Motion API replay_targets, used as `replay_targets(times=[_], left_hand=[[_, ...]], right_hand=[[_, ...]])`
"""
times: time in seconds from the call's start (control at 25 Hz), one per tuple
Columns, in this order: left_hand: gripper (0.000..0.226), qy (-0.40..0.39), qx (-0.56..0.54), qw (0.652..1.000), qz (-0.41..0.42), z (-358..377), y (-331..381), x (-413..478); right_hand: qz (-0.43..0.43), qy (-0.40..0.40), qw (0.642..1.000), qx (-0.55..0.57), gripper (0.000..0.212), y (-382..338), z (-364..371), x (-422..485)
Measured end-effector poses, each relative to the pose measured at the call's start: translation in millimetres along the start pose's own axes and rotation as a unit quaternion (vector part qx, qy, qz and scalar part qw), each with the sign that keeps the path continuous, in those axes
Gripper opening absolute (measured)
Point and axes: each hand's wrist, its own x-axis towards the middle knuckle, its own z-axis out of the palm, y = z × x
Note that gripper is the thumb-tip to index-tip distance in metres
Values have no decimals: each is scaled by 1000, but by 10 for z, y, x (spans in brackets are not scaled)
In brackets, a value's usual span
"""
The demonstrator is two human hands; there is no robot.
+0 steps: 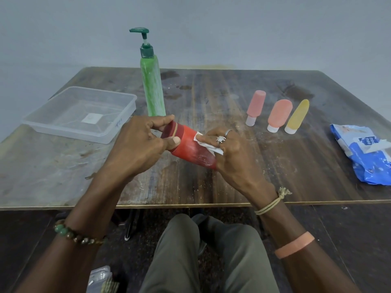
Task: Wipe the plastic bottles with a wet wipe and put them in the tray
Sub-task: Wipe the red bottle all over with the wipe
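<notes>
I hold a red plastic bottle [190, 145] tilted above the table's near middle. My left hand [139, 142] grips its dark red cap end between thumb and fingers. My right hand [228, 151] pinches a white wet wipe [206, 143] against the bottle's side, and covers the bottle's lower end. A clear plastic tray [48, 125] with nothing in it sits at the left. A tall green pump bottle [152, 85] stands behind my hands. Two pink bottles [256, 106] [279, 115] and a yellow one [297, 116] stand cap-down at the right.
A blue wet-wipe pack [364, 153] lies near the table's right edge, flap partly open. The worn wooden table [63, 172] ends at a front edge just below my wrists. My legs and a dark floor show beneath.
</notes>
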Motion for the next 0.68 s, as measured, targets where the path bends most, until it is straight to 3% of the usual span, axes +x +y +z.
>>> replay_targets(times=[0.2, 0.4, 0.56, 0.68], left_hand=[[51, 3, -32, 999, -6, -6, -46, 15], [51, 12, -59, 998, -14, 15, -103, 51], [50, 38, -85, 995, -23, 52, -144, 73], [48, 43, -94, 994, -24, 51, -134, 59]], right_hand=[[98, -4, 994, 49, 33, 0, -45, -57], [154, -40, 987, 20, 37, 147, 31, -156], [158, -51, 983, -74, 34, 186, 94, -228], [192, -47, 979, -49, 28, 139, 76, -233]])
